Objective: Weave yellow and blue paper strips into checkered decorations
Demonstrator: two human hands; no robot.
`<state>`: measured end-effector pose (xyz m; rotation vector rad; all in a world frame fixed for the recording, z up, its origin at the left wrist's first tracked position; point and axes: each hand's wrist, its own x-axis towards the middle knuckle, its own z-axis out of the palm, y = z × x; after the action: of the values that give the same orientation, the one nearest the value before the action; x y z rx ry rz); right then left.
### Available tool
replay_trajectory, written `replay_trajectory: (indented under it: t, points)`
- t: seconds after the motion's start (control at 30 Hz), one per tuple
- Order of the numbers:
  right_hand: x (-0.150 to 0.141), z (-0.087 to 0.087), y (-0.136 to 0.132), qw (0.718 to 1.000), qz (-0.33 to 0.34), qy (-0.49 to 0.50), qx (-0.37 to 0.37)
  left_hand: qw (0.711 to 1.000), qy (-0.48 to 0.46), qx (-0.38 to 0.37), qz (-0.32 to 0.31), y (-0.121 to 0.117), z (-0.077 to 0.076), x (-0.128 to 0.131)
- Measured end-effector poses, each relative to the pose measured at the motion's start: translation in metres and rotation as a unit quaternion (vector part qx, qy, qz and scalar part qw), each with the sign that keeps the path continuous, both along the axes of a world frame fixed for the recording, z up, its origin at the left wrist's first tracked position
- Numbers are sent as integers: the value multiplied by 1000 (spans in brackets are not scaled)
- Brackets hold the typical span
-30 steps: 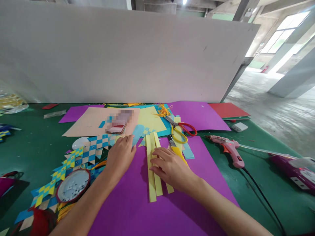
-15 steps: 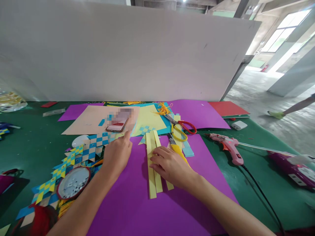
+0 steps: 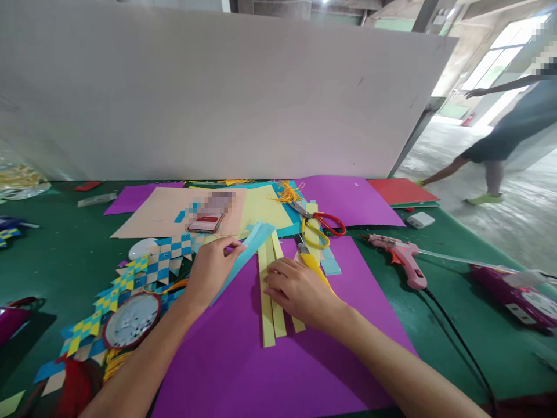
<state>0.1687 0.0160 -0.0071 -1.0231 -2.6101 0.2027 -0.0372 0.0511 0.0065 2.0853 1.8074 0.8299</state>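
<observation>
Blue strip [image 3: 248, 249] in left hand [image 3: 211, 270]; slants up-right

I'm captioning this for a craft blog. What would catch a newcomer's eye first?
The big purple sheet at centre, where the right hand presses yellow strips flat. Beside it, the left hand holds a blue strip in its grip. A pink glue gun lies to the right on the green table.

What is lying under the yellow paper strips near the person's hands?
The yellow strips lie on a purple sheet spread over the green table. The right hand presses on them, hiding their middle part.
</observation>
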Motion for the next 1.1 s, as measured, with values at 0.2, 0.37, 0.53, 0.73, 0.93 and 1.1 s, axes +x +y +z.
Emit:
replay_trajectory:
  t: [0.2, 0.37, 0.53, 0.73, 0.93, 1.1]
  points:
    - [2, 0, 1, 994, -24, 103, -8, 983, -183, 13, 20, -1, 6, 6]
    - [4, 10, 2, 941, -106, 287, -146, 912, -398, -92, -25, -6, 8, 13]
    - [6, 19, 6, 864, -129, 399, -279, 912, -355, -187, -80, -16, 7, 25]
    - [11, 15, 11, 795, -153, 476, -343, 895, -343, -257, -122, -20, 5, 31]
    - [23, 21, 17, 796, -169, 494, -305, 867, -353, -311, -165, -21, 7, 30]
    - [36, 25, 23, 809, -187, 501, -244, 883, -338, -283, -163, -19, 1, 29]
